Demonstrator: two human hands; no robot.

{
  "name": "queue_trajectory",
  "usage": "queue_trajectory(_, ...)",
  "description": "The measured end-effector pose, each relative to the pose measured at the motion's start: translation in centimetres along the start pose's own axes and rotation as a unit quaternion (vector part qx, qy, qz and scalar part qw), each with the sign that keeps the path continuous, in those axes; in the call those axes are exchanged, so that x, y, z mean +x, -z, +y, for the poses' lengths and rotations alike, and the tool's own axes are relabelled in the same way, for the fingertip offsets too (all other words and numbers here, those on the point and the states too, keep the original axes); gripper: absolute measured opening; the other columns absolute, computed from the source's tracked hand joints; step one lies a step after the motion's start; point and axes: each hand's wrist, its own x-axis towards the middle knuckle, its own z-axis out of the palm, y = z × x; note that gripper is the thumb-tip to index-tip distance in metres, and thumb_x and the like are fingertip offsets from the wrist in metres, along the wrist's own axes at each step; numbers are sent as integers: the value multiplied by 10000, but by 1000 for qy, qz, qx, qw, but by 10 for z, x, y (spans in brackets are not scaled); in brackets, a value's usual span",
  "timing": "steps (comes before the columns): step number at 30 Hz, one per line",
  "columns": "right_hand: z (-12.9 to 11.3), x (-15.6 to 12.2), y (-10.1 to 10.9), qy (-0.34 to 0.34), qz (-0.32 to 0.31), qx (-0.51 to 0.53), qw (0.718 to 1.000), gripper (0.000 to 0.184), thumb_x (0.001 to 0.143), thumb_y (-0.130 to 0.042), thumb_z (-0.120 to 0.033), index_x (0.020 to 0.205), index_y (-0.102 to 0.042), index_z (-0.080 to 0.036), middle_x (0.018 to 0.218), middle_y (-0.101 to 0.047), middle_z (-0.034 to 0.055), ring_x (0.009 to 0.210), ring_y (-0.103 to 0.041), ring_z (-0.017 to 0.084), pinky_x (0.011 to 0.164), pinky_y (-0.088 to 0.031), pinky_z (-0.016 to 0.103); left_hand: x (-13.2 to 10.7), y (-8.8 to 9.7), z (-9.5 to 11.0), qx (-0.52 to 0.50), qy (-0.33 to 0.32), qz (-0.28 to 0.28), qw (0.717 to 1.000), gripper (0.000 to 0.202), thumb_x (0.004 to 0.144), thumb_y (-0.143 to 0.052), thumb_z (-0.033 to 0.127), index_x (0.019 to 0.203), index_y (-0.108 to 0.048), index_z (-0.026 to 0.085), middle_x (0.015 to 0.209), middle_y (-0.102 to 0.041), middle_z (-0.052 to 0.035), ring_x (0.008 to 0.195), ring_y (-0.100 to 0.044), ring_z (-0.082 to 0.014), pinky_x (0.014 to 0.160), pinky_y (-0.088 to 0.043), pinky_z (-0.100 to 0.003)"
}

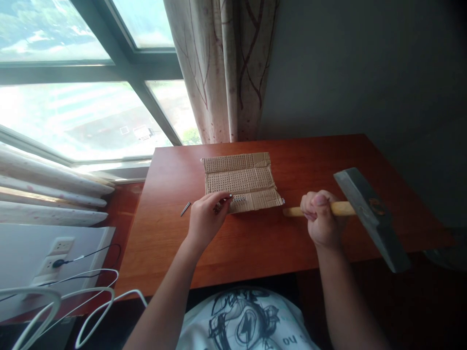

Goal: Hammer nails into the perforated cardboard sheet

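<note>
A hammer point(375, 209) with a large grey metal head and a pale wooden handle is gripped in my right hand point(323, 216). Its head points right, raised above the table's right side. My left hand point(208, 214) pinches a small metal rod point(230, 196) at the near edge of a cardboard piece point(239, 180); only the bright end shows, the rest hidden by the fingers. Rows of small holes cover most of the cardboard, which has creases across it and a plain strip at its right. Left of that hand a short metal rod point(185, 209) lies on the table.
The reddish-brown wooden table point(255, 253) runs up to a patterned curtain point(222, 73) and a grey wall. Windows stand at the left. White cables point(105, 291) and a wall socket point(54, 262) are at the lower left.
</note>
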Motion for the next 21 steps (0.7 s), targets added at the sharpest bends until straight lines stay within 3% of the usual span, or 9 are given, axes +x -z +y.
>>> queue_trajectory(9, 1, 0, 1, 17, -8, 29, 999, 435, 962, -543, -373, 612, -341, -212, 510, -278, -70, 439, -266, 78, 438, -180, 264, 0, 0, -1, 3, -7, -3, 1000, 88, 881, -636, 213, 916, -716, 199, 848, -766, -6, 657, -668, -113, 617, -504, -209)
queue_trajectory(21, 0, -1, 1, 13, -6, 5, 1000, 455, 967, -526, -415, 610, -325, -215, 507, -270, -70, 437, -270, 83, 437, -192, 262, -1, -3, -1, 22, -30, 4, 999, 127, 912, -599, 221, 931, -724, 206, 883, -770, -23, 771, -711, -151, 669, -528, -230)
